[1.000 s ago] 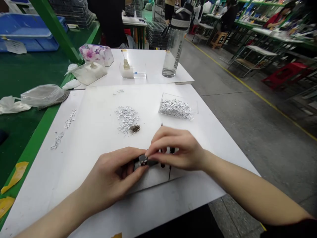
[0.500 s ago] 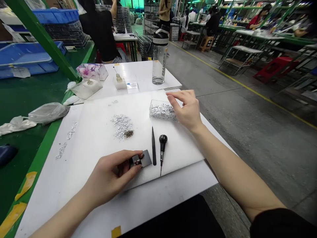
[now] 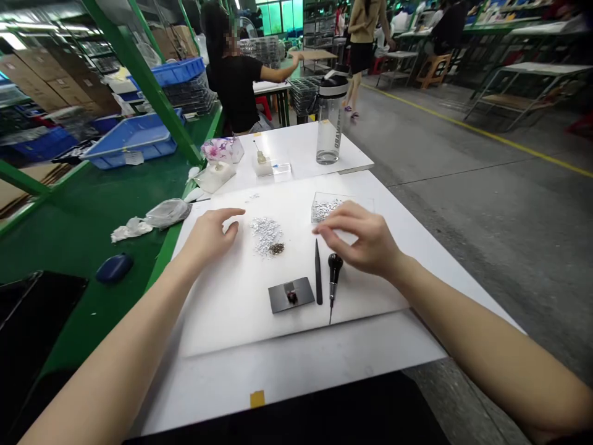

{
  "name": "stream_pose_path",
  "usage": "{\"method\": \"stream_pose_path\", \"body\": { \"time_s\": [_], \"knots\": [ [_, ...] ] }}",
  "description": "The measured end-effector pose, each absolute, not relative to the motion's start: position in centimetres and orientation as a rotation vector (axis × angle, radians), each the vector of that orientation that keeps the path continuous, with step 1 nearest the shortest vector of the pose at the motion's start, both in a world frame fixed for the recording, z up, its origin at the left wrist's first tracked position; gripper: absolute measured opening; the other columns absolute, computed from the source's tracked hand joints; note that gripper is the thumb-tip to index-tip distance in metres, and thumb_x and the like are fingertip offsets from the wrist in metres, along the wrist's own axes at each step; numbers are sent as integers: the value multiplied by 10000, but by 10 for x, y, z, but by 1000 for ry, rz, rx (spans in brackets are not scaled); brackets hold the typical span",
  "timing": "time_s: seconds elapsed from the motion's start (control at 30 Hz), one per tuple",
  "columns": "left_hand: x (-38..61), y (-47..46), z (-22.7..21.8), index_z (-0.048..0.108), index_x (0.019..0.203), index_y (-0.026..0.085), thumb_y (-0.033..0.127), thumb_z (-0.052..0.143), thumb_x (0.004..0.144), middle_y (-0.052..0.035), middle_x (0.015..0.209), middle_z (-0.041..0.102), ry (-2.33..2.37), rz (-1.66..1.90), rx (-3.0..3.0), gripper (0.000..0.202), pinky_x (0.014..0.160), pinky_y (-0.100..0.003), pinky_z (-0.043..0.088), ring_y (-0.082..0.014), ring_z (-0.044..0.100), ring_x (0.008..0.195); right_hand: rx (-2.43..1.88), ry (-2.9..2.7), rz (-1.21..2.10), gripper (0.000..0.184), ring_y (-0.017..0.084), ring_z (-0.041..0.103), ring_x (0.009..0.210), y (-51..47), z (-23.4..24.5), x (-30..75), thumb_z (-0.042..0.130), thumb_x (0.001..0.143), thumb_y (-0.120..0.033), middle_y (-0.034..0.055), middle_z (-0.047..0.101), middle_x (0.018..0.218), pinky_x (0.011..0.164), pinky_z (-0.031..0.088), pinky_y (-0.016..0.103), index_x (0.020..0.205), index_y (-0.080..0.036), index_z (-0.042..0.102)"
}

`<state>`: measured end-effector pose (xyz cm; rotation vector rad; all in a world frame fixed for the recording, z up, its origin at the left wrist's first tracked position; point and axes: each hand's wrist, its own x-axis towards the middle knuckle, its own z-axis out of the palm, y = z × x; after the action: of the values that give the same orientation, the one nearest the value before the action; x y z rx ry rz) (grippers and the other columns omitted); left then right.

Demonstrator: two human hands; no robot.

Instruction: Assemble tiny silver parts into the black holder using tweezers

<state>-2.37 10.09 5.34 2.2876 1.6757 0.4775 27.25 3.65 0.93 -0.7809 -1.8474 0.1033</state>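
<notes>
My left hand (image 3: pixel 210 233) lies on the white board (image 3: pixel 222 309), fingers stretched toward a pile of small silver parts (image 3: pixel 265 230) with a little dark heap (image 3: pixel 277 248) beside it; it holds nothing. Just in front of a clear box of silver parts (image 3: pixel 338 206) hovers my right hand (image 3: pixel 365 240), its fingertips drawn together in a pinch; whatever is between them is too small to see. Below the hands lie a dark square plate (image 3: pixel 291 294) with a tiny piece on it, a black pointed pick (image 3: pixel 318 272) and a black-handled awl (image 3: pixel 333 272).
A water bottle (image 3: pixel 330 127), a floral box (image 3: pixel 222 149) and small clear containers (image 3: pixel 271 167) stand at the back of the table. Plastic bags (image 3: pixel 157 215) and a dark blue object (image 3: pixel 114 267) lie on the green bench on the left. A person in black (image 3: pixel 238 80) works at the table behind.
My left hand has let go of the dark plate and moved up and left toward the silver pile. My right hand has drawn back from the clear box, fingers pinched.
</notes>
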Motion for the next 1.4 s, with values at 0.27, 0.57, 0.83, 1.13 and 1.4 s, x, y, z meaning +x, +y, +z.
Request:
{"method": "stream_pose_path", "body": {
  "time_s": [0.27, 0.57, 0.83, 1.13, 1.4],
  "knots": [
    [-16, 126, 30, 702, 1251, 178, 365, 662, 1051, -113, 1327, 698, 1488, 250, 2437, 277, 1047, -495, 590, -264, 691, 1183, -599, -2017, 268, 133, 188, 681, 722, 29, 0, 258, 660, 981, -150, 53, 753, 803, 611, 578, 324, 922, -203, 767],
    [-14, 137, 39, 721, 1176, 175, 381, 663, 1048, -96, 1254, 720, 1492, 155, 2464, 250, 984, -447, 614, -245, 706, 1104, -610, -2014, 274, 135, 184, 671, 706, 29, 0, 260, 668, 970, -127, 51, 742, 778, 606, 568, 324, 897, -200, 755],
    [-9, 139, 54, 723, 1149, 149, 342, 699, 1027, -90, 1213, 731, 1571, 472, 2180, 230, 1005, -471, 603, -254, 707, 1121, -632, -2048, 283, 143, 185, 677, 708, 29, -2, 260, 665, 966, -119, 57, 745, 785, 620, 566, 322, 879, -189, 754],
    [-23, 138, 50, 694, 1187, 129, 287, 711, 1023, -89, 1173, 726, 1563, 679, 1491, 229, 869, -401, 652, -216, 731, 1006, -659, -2075, 312, 151, 176, 667, 707, 28, -3, 260, 661, 978, -118, 67, 742, 787, 619, 556, 312, 875, -170, 759],
    [-33, 101, 38, 710, 1066, 122, 193, 743, 983, -50, 1044, 734, 1374, 880, 1238, 114, 825, -356, 645, -180, 723, 913, -666, -2103, 336, 147, 168, 676, 710, 28, -5, 260, 659, 986, -131, 66, 748, 808, 613, 563, 306, 885, -175, 758]
  ]
}}
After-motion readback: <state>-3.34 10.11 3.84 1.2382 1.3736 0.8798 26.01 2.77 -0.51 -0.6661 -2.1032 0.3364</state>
